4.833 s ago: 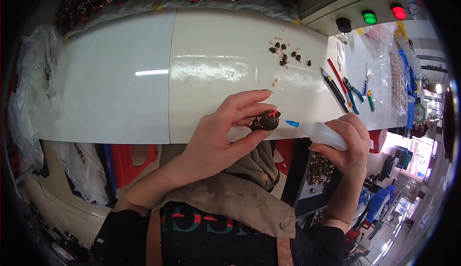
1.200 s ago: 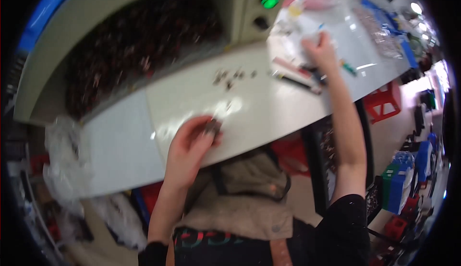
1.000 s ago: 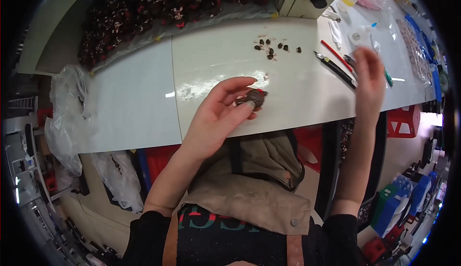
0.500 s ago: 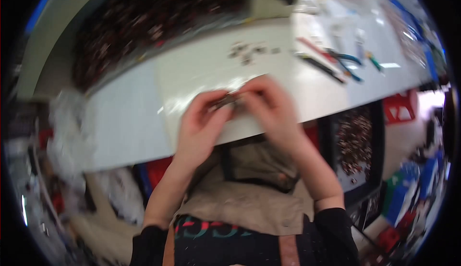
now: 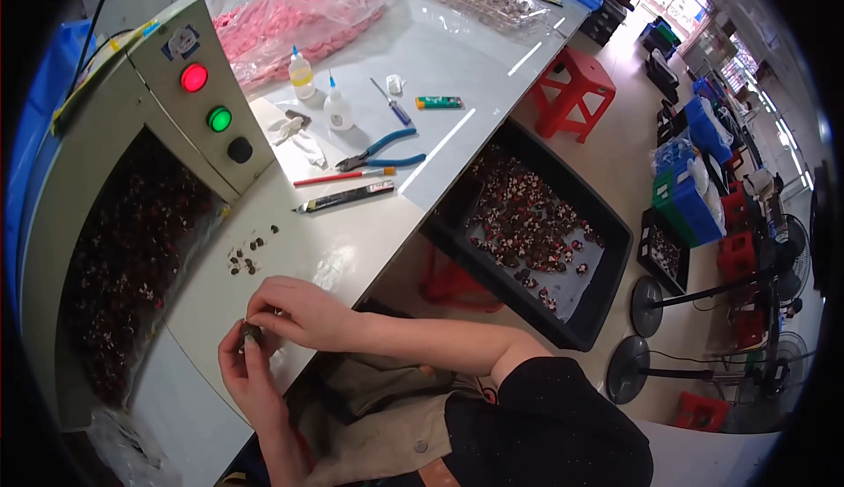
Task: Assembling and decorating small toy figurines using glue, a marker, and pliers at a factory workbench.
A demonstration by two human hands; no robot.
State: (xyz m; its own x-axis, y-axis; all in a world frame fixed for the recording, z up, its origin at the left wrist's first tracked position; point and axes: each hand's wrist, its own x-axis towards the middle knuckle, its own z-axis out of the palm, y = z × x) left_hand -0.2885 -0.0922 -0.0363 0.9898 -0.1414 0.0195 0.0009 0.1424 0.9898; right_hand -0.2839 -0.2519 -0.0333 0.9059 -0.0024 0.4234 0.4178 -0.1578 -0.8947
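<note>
My left hand is closed, holding a small dark roundish piece over the near edge of the white table. Thumb and fingers of my right hand are pinched together at the same piece, partly covering it. Just beyond my hands lie several small dark pieces, loose on the tabletop. What the piece is exactly I cannot make out.
On the left stands a beige machine with lit buttons, beside a heap of dark red pieces. Pliers, a brush, a cutter knife and dropper bottles lie beyond. A black tray holds more pieces.
The view has swung to the right, bringing the black tray, the red stool and the room's far end into sight. Both hands stay together at the small piece.
</note>
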